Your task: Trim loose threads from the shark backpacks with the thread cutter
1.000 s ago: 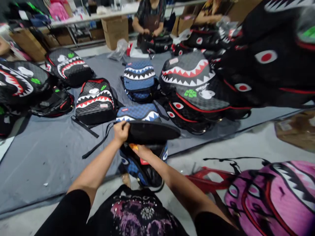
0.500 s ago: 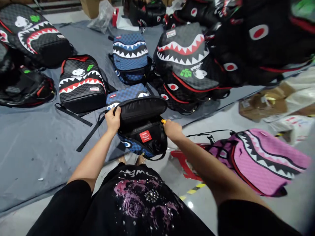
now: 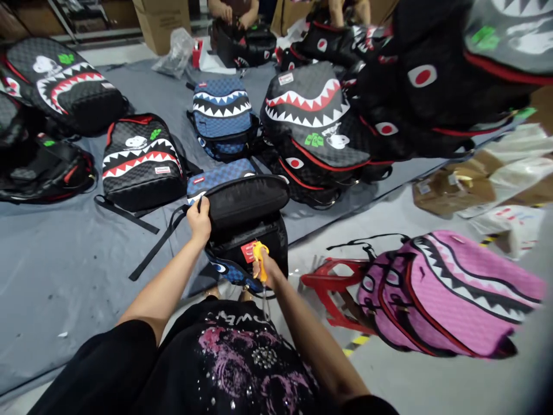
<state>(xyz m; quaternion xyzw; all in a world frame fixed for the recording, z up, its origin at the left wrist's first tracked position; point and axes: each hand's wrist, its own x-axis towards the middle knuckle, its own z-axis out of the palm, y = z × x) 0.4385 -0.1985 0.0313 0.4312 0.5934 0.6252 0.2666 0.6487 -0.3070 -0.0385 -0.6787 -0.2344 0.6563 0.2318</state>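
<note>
A blue checkered backpack (image 3: 218, 175) lies in front of me with its main compartment unzipped and the black-lined front panel folded back. My left hand (image 3: 199, 221) is closed on the left edge of that panel. Over the opening, my right hand (image 3: 268, 271) grips a pair of yellow thread snips (image 3: 261, 253), with a thin cord hanging below it. Behind the snips, a red label (image 3: 247, 252) on the dark inner lining is partly covered. The blades are not clearly visible.
A grey cloth (image 3: 56, 276) bears several shark-mouth backpacks, including a black one (image 3: 142, 167) and a smaller blue one (image 3: 222, 112). Pink backpacks (image 3: 466, 288) rest by a red stool (image 3: 332, 288) at right. Another person's hands (image 3: 235, 14) work at the back beside a cardboard box (image 3: 162, 26).
My right hand has moved from the bag's right edge left and down to in front of the red label, bringing the yellow snips into fuller view. My left hand keeps its hold on the panel.
</note>
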